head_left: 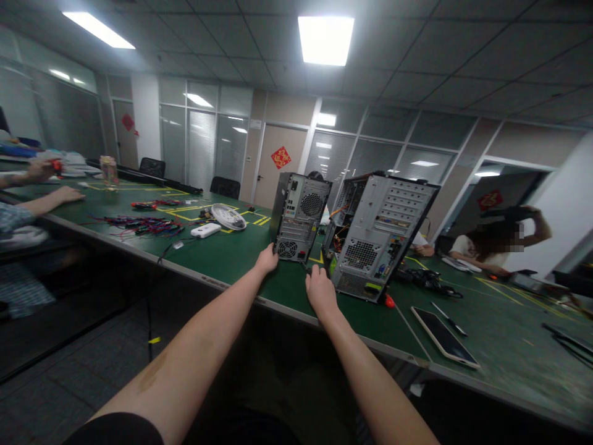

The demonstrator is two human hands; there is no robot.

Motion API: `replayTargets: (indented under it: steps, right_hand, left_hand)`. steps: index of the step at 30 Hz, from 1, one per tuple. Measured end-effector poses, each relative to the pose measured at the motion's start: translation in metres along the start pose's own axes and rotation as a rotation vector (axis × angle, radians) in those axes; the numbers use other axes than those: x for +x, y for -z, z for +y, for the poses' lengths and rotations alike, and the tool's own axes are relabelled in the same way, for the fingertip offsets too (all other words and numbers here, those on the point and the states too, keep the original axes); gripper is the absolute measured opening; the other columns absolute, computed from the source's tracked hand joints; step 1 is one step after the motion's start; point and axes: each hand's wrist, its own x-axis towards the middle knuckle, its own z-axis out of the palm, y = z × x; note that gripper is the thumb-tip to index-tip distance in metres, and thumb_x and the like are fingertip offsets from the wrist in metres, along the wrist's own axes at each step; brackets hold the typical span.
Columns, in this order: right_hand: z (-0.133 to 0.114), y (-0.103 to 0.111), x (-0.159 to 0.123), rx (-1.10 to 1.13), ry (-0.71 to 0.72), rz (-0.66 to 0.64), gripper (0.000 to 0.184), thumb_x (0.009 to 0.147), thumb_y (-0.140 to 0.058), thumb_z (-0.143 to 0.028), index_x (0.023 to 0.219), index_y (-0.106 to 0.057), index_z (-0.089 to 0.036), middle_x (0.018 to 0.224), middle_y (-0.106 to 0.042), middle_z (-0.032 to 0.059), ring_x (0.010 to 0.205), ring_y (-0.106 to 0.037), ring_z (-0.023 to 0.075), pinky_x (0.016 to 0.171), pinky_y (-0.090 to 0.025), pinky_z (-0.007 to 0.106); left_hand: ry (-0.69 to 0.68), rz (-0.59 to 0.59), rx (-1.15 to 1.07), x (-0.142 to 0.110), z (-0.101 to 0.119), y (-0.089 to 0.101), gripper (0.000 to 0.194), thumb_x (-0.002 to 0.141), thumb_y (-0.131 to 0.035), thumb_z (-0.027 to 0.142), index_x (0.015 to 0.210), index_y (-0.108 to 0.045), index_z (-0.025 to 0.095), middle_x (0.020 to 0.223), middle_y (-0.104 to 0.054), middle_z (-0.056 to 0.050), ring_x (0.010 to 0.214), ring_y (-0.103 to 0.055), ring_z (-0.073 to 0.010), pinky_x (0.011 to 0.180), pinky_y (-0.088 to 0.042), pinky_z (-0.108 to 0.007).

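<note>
A smaller black computer tower (pixel 303 213) stands upright on the green table, its back panel with fans and ports facing me. My left hand (pixel 267 259) grips its lower left edge, fingers partly hidden behind the case. Just right of its bottom corner, my right hand (pixel 320 287) is closed on something thin and dark that I cannot make out. Beside that hand stands a larger computer tower (pixel 382 235) with a silver back panel. Its left side is open, and wires show inside.
Bundled wires (pixel 141 225), a white power strip (pixel 206 230) and a white round basket (pixel 228 217) lie left. On the right are a phone (pixel 445 337), a pen (pixel 448 318) and black cables (pixel 424 278). Other people sit at both ends.
</note>
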Motion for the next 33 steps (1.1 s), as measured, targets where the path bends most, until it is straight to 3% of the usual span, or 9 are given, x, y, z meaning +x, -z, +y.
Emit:
replayTargets:
  steps: [17,24,30,33]
  right_hand:
    - [0.0013,-0.0012,-0.001,-0.025,-0.002,-0.005,0.026,0.109,-0.038,-0.033,0.127,-0.05,-0.02,0.101,-0.063,0.0086,0.086,-0.07,0.019,0.068,-0.046,0.024]
    - [0.0005,0.0016,-0.001,0.034,-0.002,-0.017,0.026,0.105,-0.049,-0.036,0.125,-0.049,-0.02,0.118,-0.053,0.0107,0.089,-0.07,0.018,0.069,-0.047,0.024]
    - [-0.0011,0.0008,-0.0005,0.048,-0.035,-0.02,0.025,0.097,-0.051,-0.013,0.122,-0.048,-0.016,0.119,-0.049,0.0131,0.088,-0.07,0.0195,0.071,-0.048,0.027]
    - [-0.0011,-0.0009,0.0003,0.047,-0.022,-0.039,0.027,0.096,-0.05,-0.012,0.123,-0.048,-0.015,0.117,-0.05,0.0124,0.091,-0.07,0.0197,0.072,-0.048,0.027]
  left_hand:
    - [-0.011,-0.004,0.018,0.0,-0.0005,0.0005,0.057,0.096,-0.054,0.018,0.152,-0.046,0.014,0.144,-0.061,-0.015,0.135,-0.058,-0.0259,0.114,-0.042,-0.034]
    - [0.0,-0.004,0.013,-0.0028,0.0027,0.0029,0.054,0.098,-0.052,0.017,0.152,-0.047,0.013,0.144,-0.061,-0.016,0.133,-0.059,-0.0255,0.113,-0.044,-0.033]
    - [0.003,-0.005,0.007,-0.0026,0.0013,0.003,0.055,0.098,-0.054,0.018,0.152,-0.046,0.013,0.144,-0.061,-0.016,0.134,-0.059,-0.0258,0.113,-0.043,-0.033]
    - [-0.008,0.005,0.005,-0.0025,0.0012,0.003,0.054,0.097,-0.056,0.019,0.15,-0.049,0.014,0.144,-0.061,-0.016,0.133,-0.06,-0.0257,0.112,-0.043,-0.033]
